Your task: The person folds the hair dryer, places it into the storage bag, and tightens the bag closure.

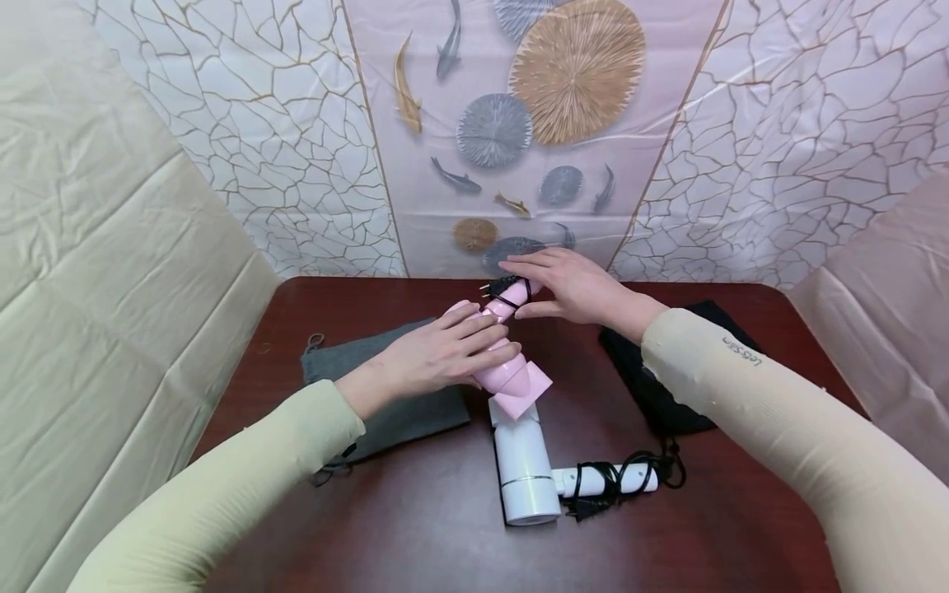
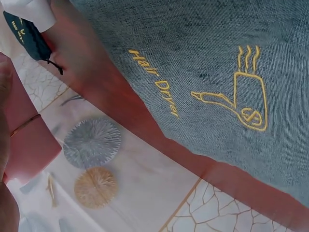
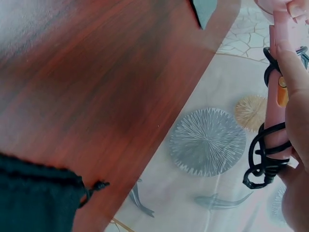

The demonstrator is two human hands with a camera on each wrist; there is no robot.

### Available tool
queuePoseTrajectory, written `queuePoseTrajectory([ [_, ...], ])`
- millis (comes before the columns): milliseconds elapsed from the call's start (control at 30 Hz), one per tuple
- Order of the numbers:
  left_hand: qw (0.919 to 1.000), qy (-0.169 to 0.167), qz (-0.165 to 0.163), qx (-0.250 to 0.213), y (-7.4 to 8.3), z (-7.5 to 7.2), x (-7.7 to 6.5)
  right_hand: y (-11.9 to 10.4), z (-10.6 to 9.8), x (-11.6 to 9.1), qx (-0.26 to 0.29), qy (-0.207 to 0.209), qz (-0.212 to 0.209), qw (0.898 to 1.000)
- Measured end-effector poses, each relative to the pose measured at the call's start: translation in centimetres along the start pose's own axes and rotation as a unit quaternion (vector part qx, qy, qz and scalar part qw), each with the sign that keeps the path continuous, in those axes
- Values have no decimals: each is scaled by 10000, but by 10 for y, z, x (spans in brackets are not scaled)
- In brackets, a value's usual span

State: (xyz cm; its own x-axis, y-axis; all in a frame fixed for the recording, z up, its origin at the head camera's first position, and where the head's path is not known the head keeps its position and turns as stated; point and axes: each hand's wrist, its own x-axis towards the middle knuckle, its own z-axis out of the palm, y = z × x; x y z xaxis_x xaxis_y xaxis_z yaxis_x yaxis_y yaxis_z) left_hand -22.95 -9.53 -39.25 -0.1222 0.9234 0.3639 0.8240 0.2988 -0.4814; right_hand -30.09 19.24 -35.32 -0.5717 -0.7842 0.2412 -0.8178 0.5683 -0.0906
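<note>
A pink hair dryer (image 1: 511, 379) with a flat nozzle is held up over the table, its nozzle overlapping the end of a white hair dryer (image 1: 525, 461) in the head view. My left hand (image 1: 441, 350) grips its barrel from above, the fingers lying across it. Around the folded handle, wound with black cord, my right hand (image 1: 574, 287) has its thumb on one side and fingers on the other. The right wrist view shows that pink handle (image 3: 276, 113) along the thumb. Lying on the table, the white dryer has black cord (image 1: 611, 484) wrapped about its handle.
To the left lies a grey cloth bag (image 1: 426, 416), embroidered with "Hair Dryer" in the left wrist view. A black drawstring bag (image 1: 660, 391) lies under the right forearm. Patterned sheets (image 1: 296, 123) hang behind the dark red table (image 1: 356, 527).
</note>
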Motion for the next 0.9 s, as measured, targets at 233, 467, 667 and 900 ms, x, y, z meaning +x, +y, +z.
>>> queuePoseTrajectory([
  [233, 9996, -43, -275, -60, -2, 0, 0, -4, 0, 0, -192, 342, 354, 9986],
  [467, 9990, -73, -440, 29, -7, -4, 7, -7, -3, 2, -273, 711, 783, 9940],
  [667, 9985, -67, -550, 42, -4, 0, 9, -10, -1, -1, -244, 698, 1182, 9902],
  [900, 9972, 9, -747, -61, 1, 6, 13, -10, 2, -6, -225, 930, 1372, 9859],
])
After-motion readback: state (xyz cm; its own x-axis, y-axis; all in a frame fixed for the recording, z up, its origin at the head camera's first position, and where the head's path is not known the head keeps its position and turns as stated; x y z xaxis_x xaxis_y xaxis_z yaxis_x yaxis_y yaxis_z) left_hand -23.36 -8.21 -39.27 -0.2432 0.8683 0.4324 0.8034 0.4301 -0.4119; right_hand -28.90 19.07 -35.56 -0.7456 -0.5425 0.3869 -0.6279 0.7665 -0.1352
